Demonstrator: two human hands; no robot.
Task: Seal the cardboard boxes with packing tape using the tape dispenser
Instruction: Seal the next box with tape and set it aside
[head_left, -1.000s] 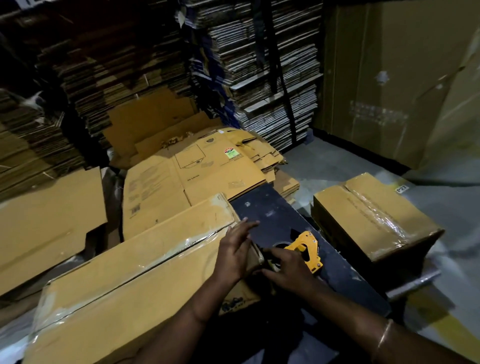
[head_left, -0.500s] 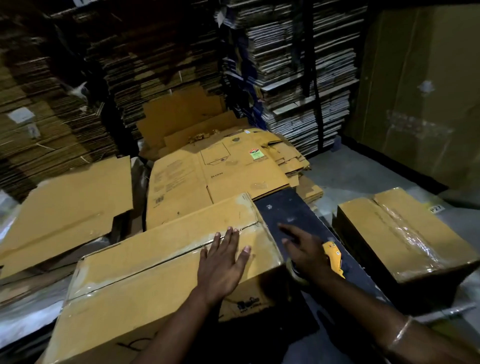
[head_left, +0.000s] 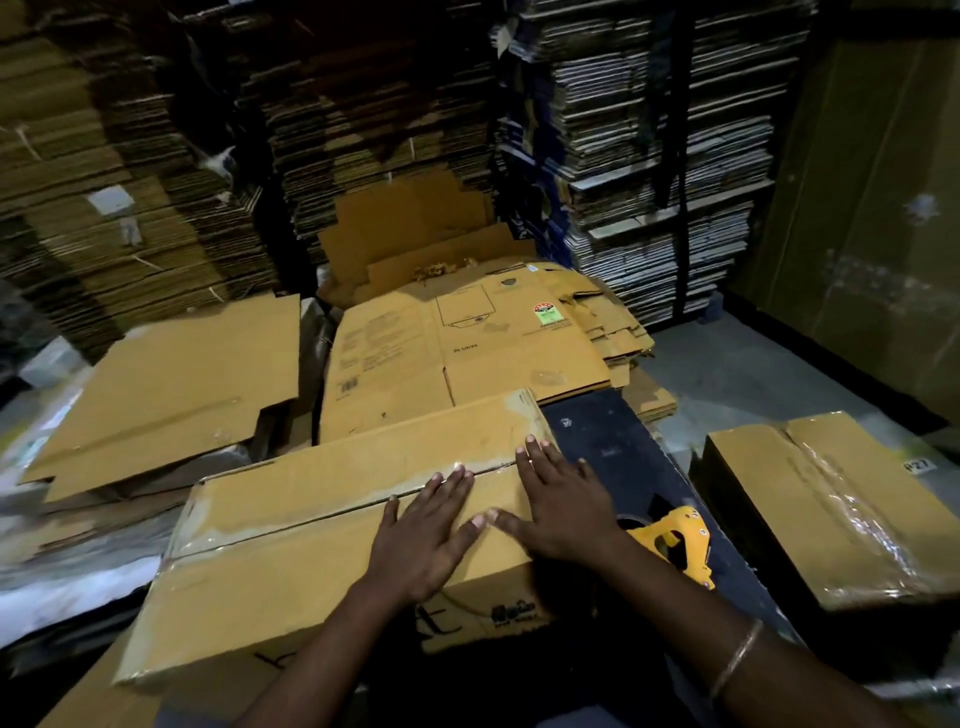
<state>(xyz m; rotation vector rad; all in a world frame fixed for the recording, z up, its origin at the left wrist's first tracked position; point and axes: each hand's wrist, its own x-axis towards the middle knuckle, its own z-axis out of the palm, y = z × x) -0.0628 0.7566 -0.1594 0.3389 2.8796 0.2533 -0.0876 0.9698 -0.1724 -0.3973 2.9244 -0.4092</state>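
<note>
Currently both hands lie flat, fingers straight, on the top of the long brown cardboard box (head_left: 311, 551) in the foreground. Left hand (head_left: 423, 535) presses palm-down beside the taped centre seam (head_left: 322, 512), fingertips at the seam line. Right hand (head_left: 558, 501) rests just beside it at the box's right end, fingers spread; neither hand grips anything. Yellow plastic tape dispenser (head_left: 675, 545) lies released on the dark board (head_left: 613, 452), just right of the right wrist. Second brown cardboard box (head_left: 831, 504), taped across its top, sits apart to the right. Flattened brown cartons (head_left: 467, 353) lie behind; tall stacks of flat cardboard (head_left: 649, 156) fill the background.
</note>
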